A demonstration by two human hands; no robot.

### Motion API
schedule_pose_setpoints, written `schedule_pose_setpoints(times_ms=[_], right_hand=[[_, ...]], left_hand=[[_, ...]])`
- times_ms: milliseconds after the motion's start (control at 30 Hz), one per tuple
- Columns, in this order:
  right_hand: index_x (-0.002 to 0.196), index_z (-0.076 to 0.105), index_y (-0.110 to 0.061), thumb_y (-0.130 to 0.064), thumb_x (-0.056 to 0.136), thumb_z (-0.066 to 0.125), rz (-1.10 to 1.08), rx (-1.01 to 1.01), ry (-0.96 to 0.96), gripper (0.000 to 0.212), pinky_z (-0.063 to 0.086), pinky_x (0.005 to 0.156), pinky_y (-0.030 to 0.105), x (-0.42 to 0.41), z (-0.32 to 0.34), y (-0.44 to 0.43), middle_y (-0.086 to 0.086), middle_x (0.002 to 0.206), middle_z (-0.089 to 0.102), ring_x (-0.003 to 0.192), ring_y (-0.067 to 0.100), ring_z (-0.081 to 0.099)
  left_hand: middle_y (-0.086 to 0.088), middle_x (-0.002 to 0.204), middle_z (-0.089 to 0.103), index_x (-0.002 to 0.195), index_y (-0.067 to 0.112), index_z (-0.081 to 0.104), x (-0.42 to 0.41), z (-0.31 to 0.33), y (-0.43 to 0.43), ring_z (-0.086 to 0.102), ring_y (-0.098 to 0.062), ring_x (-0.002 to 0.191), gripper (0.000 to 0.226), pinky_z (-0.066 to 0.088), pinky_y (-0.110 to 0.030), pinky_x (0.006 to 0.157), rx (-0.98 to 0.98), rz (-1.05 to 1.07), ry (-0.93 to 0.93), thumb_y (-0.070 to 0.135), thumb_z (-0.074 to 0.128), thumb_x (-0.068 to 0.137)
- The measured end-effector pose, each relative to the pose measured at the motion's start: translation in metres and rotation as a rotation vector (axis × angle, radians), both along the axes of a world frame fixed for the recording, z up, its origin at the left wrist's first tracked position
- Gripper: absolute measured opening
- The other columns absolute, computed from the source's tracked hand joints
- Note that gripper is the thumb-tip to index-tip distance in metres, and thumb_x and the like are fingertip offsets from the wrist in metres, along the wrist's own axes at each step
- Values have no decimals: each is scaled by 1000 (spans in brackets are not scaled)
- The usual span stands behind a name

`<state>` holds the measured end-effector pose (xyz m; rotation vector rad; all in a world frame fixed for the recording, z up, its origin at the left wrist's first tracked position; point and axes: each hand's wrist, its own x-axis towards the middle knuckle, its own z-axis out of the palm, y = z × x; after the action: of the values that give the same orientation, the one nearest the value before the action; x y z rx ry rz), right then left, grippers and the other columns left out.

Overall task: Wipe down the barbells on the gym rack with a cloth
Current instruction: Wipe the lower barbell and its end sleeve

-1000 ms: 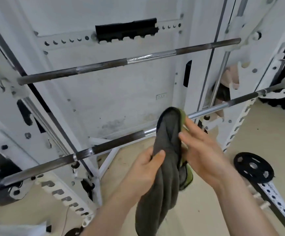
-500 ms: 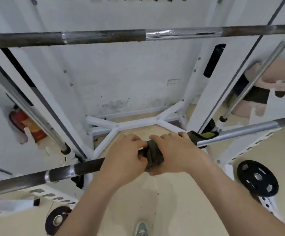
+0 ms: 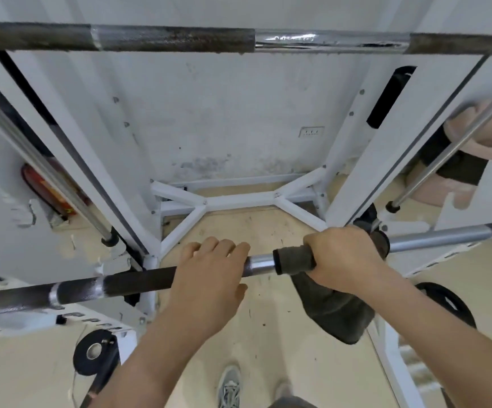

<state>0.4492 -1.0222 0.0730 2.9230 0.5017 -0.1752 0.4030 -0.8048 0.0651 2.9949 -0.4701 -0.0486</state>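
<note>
Two bars: upper barbell [image 3: 180, 39] untouched; on the lower barbell [image 3: 138, 282] my right hand [image 3: 344, 257] grips one cloth [image 3: 293, 260], my left hand [image 3: 209, 269] clasping bare steel just beside.

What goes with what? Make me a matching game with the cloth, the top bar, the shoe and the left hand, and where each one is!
Things:
1. cloth
2. upper barbell
3. shoe
4. left hand

Places:
A. on the floor, at the bottom edge of the view
B. wrapped round the lower barbell, under the right hand
C. gripping the bare lower barbell
D. across the top of the view, no hand on it

Pairs: 1-B, 2-D, 3-A, 4-C
</note>
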Motion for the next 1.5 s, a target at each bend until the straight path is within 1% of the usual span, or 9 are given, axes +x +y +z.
schedule_pose_setpoints(times_ms=[133, 367, 467, 633, 733, 867, 1067, 1233, 1500], right_hand=[[82, 44, -24, -28, 89, 47, 186, 126, 85, 8, 36, 80, 35, -9, -9, 71, -2, 84, 63, 77, 24, 58], [89, 56, -25, -38, 89, 45, 152, 177, -21, 17, 36, 87, 39, 0, -15, -13, -3, 83, 64, 83, 22, 58], [75, 53, -29, -55, 78, 49, 0, 134, -97, 26, 36, 86, 39, 7, -18, -100, -6, 84, 62, 93, 20, 55], [91, 57, -28, -59, 68, 61, -154, 67, -173, 39, 38, 88, 41, 12, -20, -200, -5, 93, 61, 98, 21, 56], [92, 53, -27, -52, 69, 63, -176, 86, -203, 36, 39, 86, 40, 10, -25, -212, -4, 89, 60, 90, 22, 57], [82, 52, -25, -44, 76, 60, -184, 91, -251, 22, 38, 81, 39, 8, -31, -182, -4, 81, 62, 82, 22, 59], [70, 50, -25, -36, 78, 66, 78, 241, -165, 21, 34, 62, 31, 2, -19, -69, -3, 63, 57, 60, 21, 57], [98, 61, -22, -34, 88, 57, 236, 193, 74, 16, 43, 71, 35, 7, -12, -4, 0, 89, 61, 86, 22, 61], [82, 47, -24, -57, 73, 59, 77, 210, -135, 37, 39, 73, 38, 8, -23, -124, -4, 75, 53, 75, 23, 56]], left_hand=[[7, 140, 44, 147, 23, 26, -2, 7, -23, 41, -18, 128, 77, 24, -35, 109, -5, -2, -46, 23, 59, 78], [3, 118, 63, 137, 14, 46, 0, 2, -93, 63, -19, 93, 75, 45, -25, 74, -31, -66, -87, 19, 70, 67], [1, 108, 67, 127, 15, 56, 6, -13, -153, 65, -18, 89, 69, 51, -28, 78, 41, -140, -207, 22, 78, 62], [-3, 93, 63, 120, 15, 54, 30, -17, -246, 61, -22, 78, 54, 49, -34, 68, 106, -168, -174, 34, 76, 75], [0, 78, 51, 107, 16, 45, 45, -12, -272, 51, -19, 60, 34, 34, -32, 50, 169, -100, -136, 35, 65, 87], [-1, 76, 45, 104, 14, 43, 49, -9, -269, 46, -20, 61, 18, 35, -33, 53, 188, -47, -129, 23, 55, 93], [3, 48, 50, 61, 19, 53, 25, -21, -161, 49, -19, 36, 38, 21, -23, 43, 324, 137, -236, 23, 87, 46], [4, 72, 62, 91, 28, 59, 21, -16, -96, 63, -20, 63, 24, 45, -27, 54, 334, 263, -76, 49, 58, 79], [5, 81, 57, 94, 25, 46, 39, -2, -178, 63, -19, 80, 24, 38, -29, 59, 263, 99, -17, 49, 46, 90]])
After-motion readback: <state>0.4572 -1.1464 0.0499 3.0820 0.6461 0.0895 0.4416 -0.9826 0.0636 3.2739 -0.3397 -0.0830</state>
